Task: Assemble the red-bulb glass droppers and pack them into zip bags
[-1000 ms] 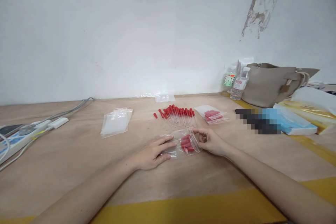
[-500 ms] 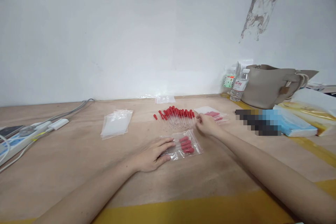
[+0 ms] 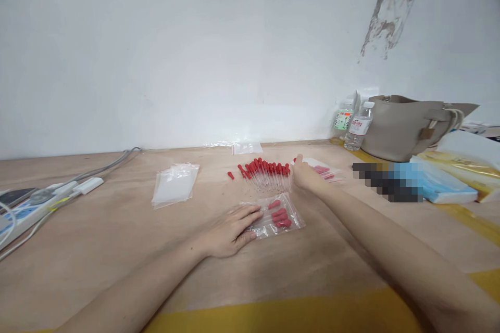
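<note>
My left hand point(image 3: 236, 229) lies with fingers stretched out on the left part of a clear zip bag point(image 3: 261, 230). Inside the bag are several droppers with red rubber bulbs point(image 3: 283, 222). Beyond it, a fanned row of glass droppers with red bulbs point(image 3: 269, 169) lies on the table, bulbs pointing to the wall. My right hand point(image 3: 307, 174) is closed at the right end of this row; a red dropper bulb point(image 3: 295, 160) shows at its fingertips, the rest hidden by the hand. Another bag of red-bulbed droppers point(image 3: 322, 170) lies just behind that hand.
A stack of flat clear bags point(image 3: 175, 184) lies left of the droppers, and a small bag point(image 3: 247, 149) by the wall. A power strip point(image 3: 35, 210) with cables sits far left. Bottles point(image 3: 357, 127), a grey handbag point(image 3: 402, 130) and a blue packet point(image 3: 449, 184) stand right.
My right hand has lifted slightly and turned, with a red bulb now showing at its fingertips. In the bag under my left hand, one bulb has shifted apart from the others.
</note>
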`<action>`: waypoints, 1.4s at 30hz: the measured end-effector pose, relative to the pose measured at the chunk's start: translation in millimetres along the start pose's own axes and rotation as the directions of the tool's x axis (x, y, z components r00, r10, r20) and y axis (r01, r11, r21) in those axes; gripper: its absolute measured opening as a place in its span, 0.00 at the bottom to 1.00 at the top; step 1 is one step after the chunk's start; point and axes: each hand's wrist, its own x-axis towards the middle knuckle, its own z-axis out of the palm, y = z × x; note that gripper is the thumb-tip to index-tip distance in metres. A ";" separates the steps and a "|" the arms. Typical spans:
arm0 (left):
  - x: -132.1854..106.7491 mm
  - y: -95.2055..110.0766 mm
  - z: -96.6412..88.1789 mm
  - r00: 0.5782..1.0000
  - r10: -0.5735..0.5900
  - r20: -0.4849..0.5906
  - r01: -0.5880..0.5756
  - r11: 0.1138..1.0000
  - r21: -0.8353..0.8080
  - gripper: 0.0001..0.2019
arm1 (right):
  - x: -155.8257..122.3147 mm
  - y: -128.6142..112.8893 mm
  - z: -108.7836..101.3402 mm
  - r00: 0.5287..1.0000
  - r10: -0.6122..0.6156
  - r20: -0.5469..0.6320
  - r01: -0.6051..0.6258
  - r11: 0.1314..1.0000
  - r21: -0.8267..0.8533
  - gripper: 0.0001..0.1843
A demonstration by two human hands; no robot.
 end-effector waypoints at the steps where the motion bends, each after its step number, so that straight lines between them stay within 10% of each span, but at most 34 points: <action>1: -0.1 -0.5 0.5 1.000 0.000 -0.002 0.000 1.000 -0.003 0.23 | -6.0 2.5 -4.3 1.000 0.000 -0.024 0.001 0.999 0.033 0.33; 4: -0.1 -2.2 2.6 1.000 0.005 -0.004 -0.005 1.000 -0.013 0.23 | -26.9 12.8 -9.4 0.997 0.046 -0.058 -0.025 0.946 0.325 0.36; 12: 0.5 -2.1 3.9 1.000 0.008 -0.028 -0.008 1.000 -0.006 0.22 | -57.6 23.1 21.5 0.960 0.280 0.004 -0.138 0.461 0.877 0.27; 26: -0.5 -2.9 5.1 1.000 0.019 -0.024 -0.019 1.000 0.005 0.22 | -74.2 19.9 24.5 0.984 0.171 0.045 -0.106 0.368 0.924 0.21; 29: -0.8 -2.7 4.9 1.000 0.014 -0.017 -0.014 1.000 0.017 0.22 | -74.5 21.4 23.7 0.984 0.128 0.123 -0.166 0.413 0.895 0.16; 35: -1.4 -1.6 4.4 1.000 -0.008 0.003 0.008 0.999 0.035 0.23 | -71.0 33.2 26.1 0.974 -0.161 0.159 0.028 0.783 0.621 0.13; 42: -0.6 -0.7 3.1 1.000 -0.012 0.001 0.012 0.999 0.030 0.23 | -70.4 26.4 30.0 0.957 -0.261 0.127 0.148 0.815 0.561 0.12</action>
